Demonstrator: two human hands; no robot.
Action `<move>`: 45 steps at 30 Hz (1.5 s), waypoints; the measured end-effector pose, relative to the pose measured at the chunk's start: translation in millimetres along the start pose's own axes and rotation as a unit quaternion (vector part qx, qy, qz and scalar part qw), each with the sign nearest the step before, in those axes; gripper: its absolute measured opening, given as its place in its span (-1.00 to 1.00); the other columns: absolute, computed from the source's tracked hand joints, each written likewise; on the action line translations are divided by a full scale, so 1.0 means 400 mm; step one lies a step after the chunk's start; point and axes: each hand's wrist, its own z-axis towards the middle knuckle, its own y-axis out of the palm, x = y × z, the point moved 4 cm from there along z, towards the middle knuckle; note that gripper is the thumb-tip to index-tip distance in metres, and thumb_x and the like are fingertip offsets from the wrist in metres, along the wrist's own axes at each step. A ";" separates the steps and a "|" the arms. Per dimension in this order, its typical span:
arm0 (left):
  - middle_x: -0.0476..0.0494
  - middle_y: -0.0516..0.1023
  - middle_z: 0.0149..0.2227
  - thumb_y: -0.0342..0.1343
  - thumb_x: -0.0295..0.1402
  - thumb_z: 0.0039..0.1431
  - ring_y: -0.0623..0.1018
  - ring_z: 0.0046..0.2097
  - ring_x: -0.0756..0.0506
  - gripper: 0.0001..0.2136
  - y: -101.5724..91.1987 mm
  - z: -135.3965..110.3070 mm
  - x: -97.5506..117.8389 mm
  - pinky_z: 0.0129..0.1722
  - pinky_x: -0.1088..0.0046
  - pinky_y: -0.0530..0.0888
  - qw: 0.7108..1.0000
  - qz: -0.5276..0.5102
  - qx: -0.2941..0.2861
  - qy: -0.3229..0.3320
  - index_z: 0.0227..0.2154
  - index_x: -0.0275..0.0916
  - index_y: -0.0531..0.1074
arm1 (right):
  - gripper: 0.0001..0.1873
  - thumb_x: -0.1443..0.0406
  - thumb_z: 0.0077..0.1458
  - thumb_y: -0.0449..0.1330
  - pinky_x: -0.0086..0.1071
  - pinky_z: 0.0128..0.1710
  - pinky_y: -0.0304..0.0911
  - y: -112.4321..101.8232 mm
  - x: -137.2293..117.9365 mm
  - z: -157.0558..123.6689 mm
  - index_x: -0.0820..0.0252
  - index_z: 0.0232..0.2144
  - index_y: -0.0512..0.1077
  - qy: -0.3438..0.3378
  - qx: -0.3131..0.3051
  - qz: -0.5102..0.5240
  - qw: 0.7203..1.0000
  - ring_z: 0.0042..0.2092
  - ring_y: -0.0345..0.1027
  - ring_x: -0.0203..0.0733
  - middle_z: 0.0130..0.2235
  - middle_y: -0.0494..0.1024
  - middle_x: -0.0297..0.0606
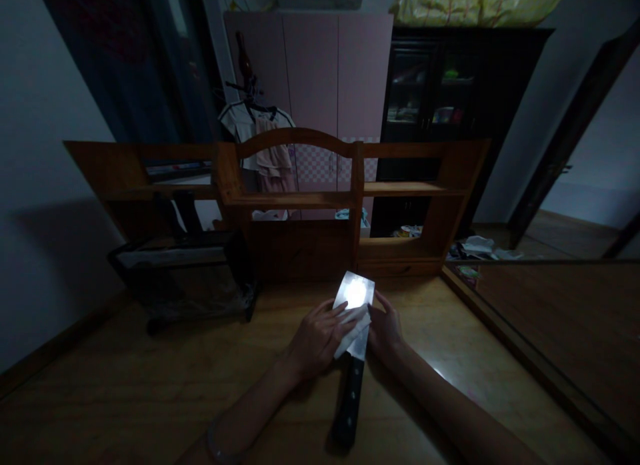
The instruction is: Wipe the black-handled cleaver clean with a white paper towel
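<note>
- Step in hand, as I judge it: wiping the face of the cleaver (353,391) with a white cloth (353,335).
- The left grip (316,335) has its fingers together over the cloth, pinching it against the blade; the right grip (385,328) appears to pinch the blade's side opposite, its fingers partly hidden.
- The cleaver is over the bench (260,391), in front of the middle of the wooden shelf (295,199), on the person's side; I cannot tell whether it touches the bench.
- Its broad end points toward the shelf and its black handle away from it; the long axis runs nearly straight at the shelf, slightly aslant, glossy face up.
- A dark box (185,278) with upright handles stands before the shelf's left part.
- The next move probably calls for steady cloth strokes along the blade, fingertips clear of the cutting edge.
</note>
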 end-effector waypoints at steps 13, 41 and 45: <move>-0.01 0.31 0.24 -0.27 -0.46 0.37 0.28 0.27 -0.07 -0.57 -0.004 -0.013 -0.043 0.27 0.08 0.19 0.993 0.041 0.076 -0.087 0.20 -0.07 0.28 | -0.60 0.12 0.16 0.08 -0.18 -0.21 0.39 0.011 0.001 -0.012 0.37 -0.23 0.51 0.001 -0.012 -0.010 1.000 -0.30 0.52 0.02 -0.34 0.62 -0.06; -0.06 0.31 0.24 -0.19 -0.51 0.26 0.29 0.27 -0.13 -0.55 -0.008 0.010 0.029 0.31 0.02 0.08 0.997 0.065 0.024 0.017 0.15 -0.14 0.34 | -0.63 0.11 0.16 0.09 -0.19 -0.22 0.38 0.012 -0.047 -0.012 0.32 -0.30 0.51 0.000 -0.023 0.012 1.000 -0.34 0.49 -0.04 -0.36 0.62 -0.08; -0.13 0.33 0.23 -0.21 -0.51 0.28 0.31 0.26 -0.17 -0.54 -0.019 -0.004 -0.014 0.28 -0.04 0.14 0.991 0.089 0.089 -0.045 0.19 -0.16 0.29 | -0.63 0.10 0.16 0.10 -0.19 -0.19 0.38 0.002 -0.040 0.000 0.31 -0.27 0.50 0.000 -0.032 0.024 0.999 -0.30 0.50 -0.03 -0.32 0.62 -0.08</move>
